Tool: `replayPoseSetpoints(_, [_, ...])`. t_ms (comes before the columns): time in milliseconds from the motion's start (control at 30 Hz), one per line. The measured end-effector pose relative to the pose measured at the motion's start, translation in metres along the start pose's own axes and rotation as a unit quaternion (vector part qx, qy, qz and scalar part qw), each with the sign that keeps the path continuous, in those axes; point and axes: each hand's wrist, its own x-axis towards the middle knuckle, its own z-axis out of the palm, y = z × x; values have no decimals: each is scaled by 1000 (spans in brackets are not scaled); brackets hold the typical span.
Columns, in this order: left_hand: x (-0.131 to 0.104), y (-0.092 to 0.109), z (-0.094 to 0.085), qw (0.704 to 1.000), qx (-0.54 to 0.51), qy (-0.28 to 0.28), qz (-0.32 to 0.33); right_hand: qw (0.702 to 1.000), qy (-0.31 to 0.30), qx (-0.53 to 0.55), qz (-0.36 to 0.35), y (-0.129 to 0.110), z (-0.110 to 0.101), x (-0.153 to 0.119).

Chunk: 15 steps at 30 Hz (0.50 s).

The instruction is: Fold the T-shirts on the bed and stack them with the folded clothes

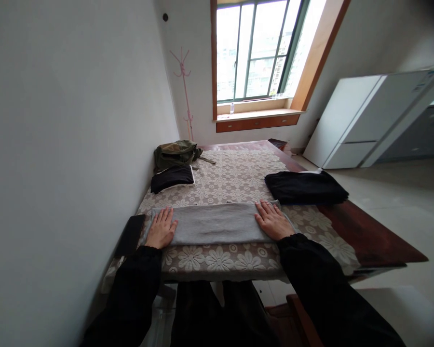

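The left hand [161,228] and right hand [274,220] lie flat, outstretched, on opposite ends of a folded gray cloth [217,223].

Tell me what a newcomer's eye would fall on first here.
Probably the bright window at the top, beyond the far end of the table. Next comes the grey cloth laid in a long band near the table's front edge, the left hand flat on its left end and the right hand on its right. The black cloth on the table's right side also stands out.
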Motion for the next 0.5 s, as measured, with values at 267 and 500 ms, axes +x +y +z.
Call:
replayPoseSetpoints(267, [-7, 17, 0, 1000, -8, 10, -13, 1000, 7, 9, 6, -3, -6, -1])
replayPoseSetpoints(500, [-35, 24, 0, 999, -14, 28, 9, 1000, 5, 12, 2, -5, -11, -1])
